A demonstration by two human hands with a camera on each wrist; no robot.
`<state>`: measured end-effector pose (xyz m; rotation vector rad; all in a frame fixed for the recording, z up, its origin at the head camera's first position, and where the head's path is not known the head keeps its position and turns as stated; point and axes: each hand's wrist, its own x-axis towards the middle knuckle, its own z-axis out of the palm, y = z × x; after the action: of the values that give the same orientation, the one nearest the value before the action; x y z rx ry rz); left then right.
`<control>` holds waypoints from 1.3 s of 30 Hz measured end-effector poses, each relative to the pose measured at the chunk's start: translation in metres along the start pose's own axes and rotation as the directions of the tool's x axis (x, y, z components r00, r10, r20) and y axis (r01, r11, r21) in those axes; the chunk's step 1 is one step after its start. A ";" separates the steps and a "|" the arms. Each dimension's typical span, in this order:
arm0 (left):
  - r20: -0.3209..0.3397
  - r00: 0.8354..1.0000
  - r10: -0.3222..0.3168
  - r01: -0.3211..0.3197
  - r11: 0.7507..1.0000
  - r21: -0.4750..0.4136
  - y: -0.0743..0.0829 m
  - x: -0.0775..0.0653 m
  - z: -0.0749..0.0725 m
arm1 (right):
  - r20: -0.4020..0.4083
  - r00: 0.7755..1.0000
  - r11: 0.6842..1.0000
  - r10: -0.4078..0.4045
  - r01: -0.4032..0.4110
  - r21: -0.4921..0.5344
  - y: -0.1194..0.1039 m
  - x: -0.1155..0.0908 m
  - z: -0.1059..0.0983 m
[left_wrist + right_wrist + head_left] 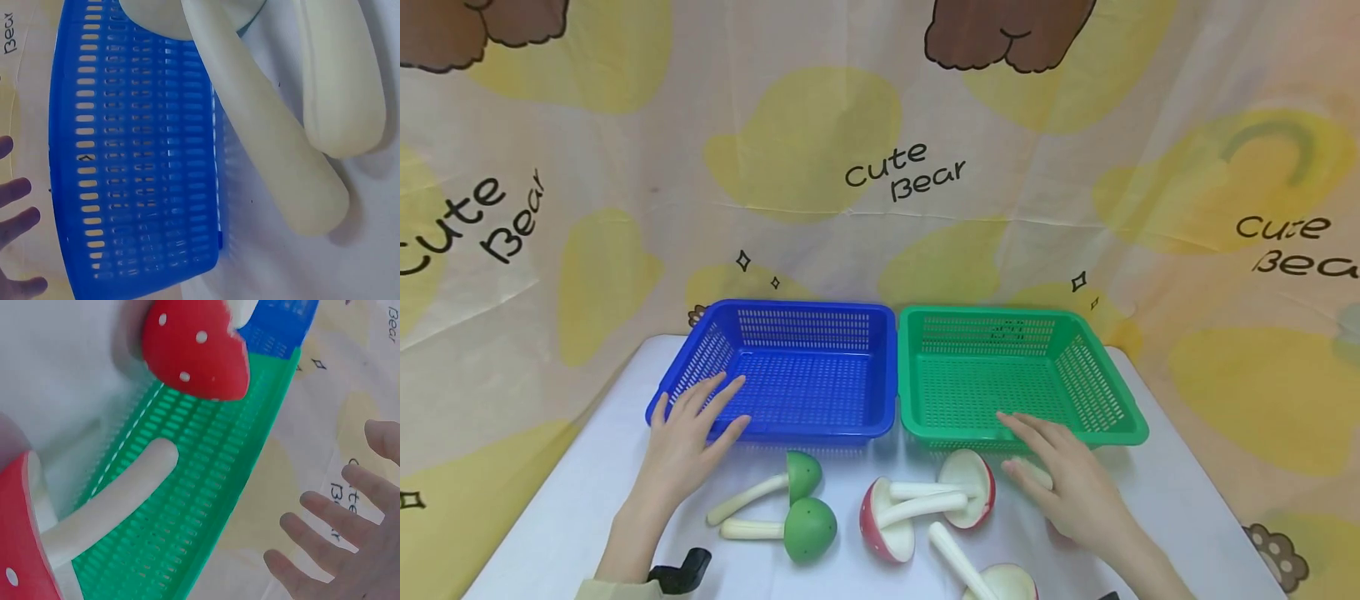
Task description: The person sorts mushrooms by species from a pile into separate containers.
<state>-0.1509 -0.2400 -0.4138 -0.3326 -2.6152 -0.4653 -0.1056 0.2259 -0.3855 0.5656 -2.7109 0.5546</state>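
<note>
My left hand [688,437] hovers at the front left corner of the blue basket [883,375], fingers spread and holding nothing. To its right lie two toy mushrooms with pale stems, an upper green mushroom [805,477] and a lower green mushroom [810,531]. My right hand [1071,483] is held over the front edge of the green basket [1123,417] with its fingers extended. Beneath it, a pale stem [1033,472] shows, the rest hidden by the hand. White-dotted red mushrooms, a left one [871,521], a back one [982,492] and a front one [1011,579], lie between the hands.
Both plastic baskets stand side by side at the back of a white table [842,575]. Behind them hangs a patterned cloth [820,250] with printed words. A black strap piece [681,573] sits at the left wrist.
</note>
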 end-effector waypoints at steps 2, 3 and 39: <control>-0.027 1.000 0.007 -0.008 1.000 -0.007 -0.003 -0.002 0.001 | -0.002 1.000 1.000 -0.004 0.004 -0.009 -0.004 -0.002 0.000; -0.038 0.999 0.010 -0.010 1.000 -0.007 -0.004 -0.003 0.001 | -0.004 1.000 1.000 -0.006 0.006 -0.019 -0.006 -0.004 0.000; -0.354 0.935 0.005 -0.041 0.995 -0.093 -0.025 -0.026 0.028 | 0.120 0.971 0.978 -0.206 0.199 0.067 -0.033 -0.049 0.045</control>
<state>-0.1477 -0.2563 -0.4561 -0.2819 -2.2410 -0.5894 -0.0584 0.1940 -0.4327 0.9093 -2.7165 0.5567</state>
